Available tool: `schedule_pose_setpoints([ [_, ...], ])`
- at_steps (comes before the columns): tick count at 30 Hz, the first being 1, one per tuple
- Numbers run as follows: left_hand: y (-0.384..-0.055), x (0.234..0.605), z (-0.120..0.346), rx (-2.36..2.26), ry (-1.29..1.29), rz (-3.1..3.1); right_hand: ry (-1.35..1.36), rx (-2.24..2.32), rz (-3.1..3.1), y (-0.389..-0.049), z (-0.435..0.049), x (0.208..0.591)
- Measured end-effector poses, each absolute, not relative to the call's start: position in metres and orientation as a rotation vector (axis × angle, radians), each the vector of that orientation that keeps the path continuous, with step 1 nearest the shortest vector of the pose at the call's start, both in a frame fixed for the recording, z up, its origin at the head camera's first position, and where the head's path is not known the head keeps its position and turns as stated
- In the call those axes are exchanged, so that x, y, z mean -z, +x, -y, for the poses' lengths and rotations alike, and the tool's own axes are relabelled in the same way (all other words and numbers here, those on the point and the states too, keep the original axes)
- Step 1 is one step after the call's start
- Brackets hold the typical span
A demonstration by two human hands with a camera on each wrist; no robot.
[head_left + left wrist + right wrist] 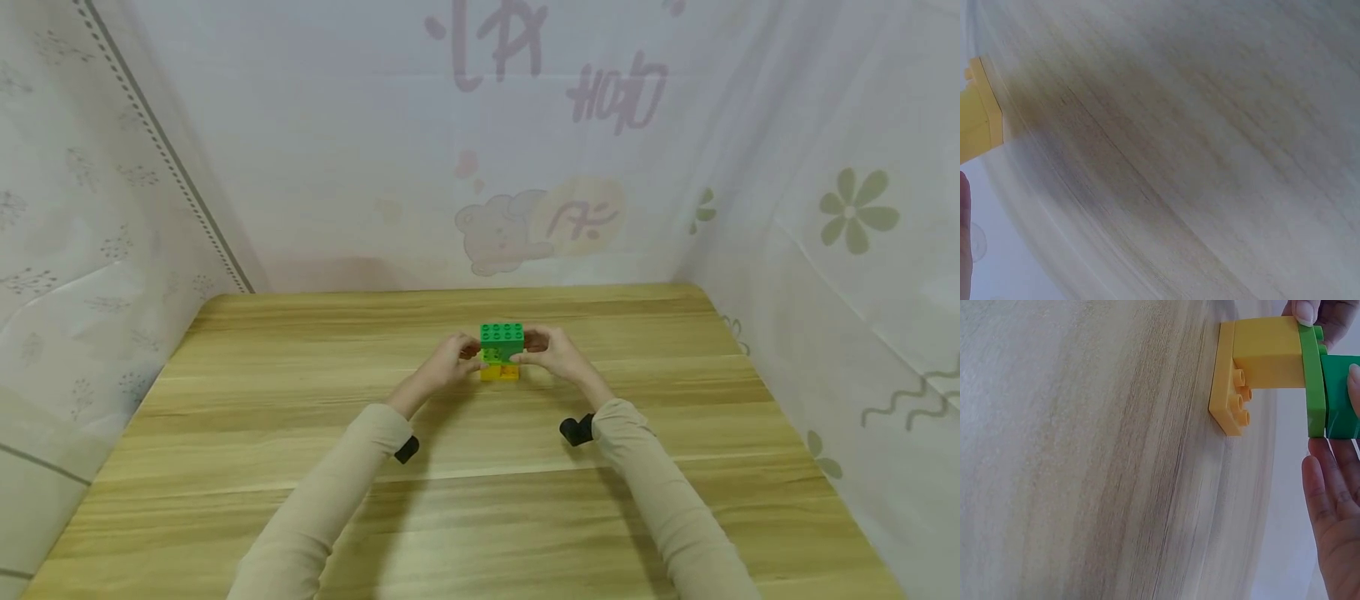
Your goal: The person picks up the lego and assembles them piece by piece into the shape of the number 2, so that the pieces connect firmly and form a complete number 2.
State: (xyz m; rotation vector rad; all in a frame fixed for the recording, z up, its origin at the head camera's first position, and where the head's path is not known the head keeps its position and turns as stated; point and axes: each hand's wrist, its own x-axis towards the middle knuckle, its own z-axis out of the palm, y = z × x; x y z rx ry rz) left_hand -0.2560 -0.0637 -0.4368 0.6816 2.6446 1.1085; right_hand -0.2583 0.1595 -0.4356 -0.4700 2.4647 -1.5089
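A small stack of toy building bricks stands on the wooden table in the head view. Its base is a yellow plate [1222,381] with bare studs on one side and a yellow block [1269,353] on the other. Across that block lies a thin light green plate [1314,394], overhanging it. A dark green brick [502,333] with rows of studs tops the stack. My left hand [450,360] pinches the light green plate at its left end. From the right, my right hand [558,354] grips the dark green brick between thumb and fingers.
The wooden table [480,517] reaches back to a pale printed cloth [360,167], which also hangs at both sides. Black wrist devices [577,430] sit below both cuffs. In the left wrist view, only the stack's yellow part [982,119] shows at the edge.
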Motion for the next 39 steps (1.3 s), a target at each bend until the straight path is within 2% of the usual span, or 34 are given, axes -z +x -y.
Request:
schedule_pose_setpoints([
  [20,-0.250,0.438,0.062,-1.000,0.724,-2.705,-0.475,1.499,-2.494,-0.253,-0.159,0.438],
  [29,-0.250,0.428,0.062,-0.991,0.841,-2.756,-0.456,1.472,-2.578,-0.256,-0.160,0.427],
  [39,-0.247,0.422,0.063,-0.993,0.861,-2.761,-0.469,1.444,-2.593,-0.254,-0.160,0.418],
])
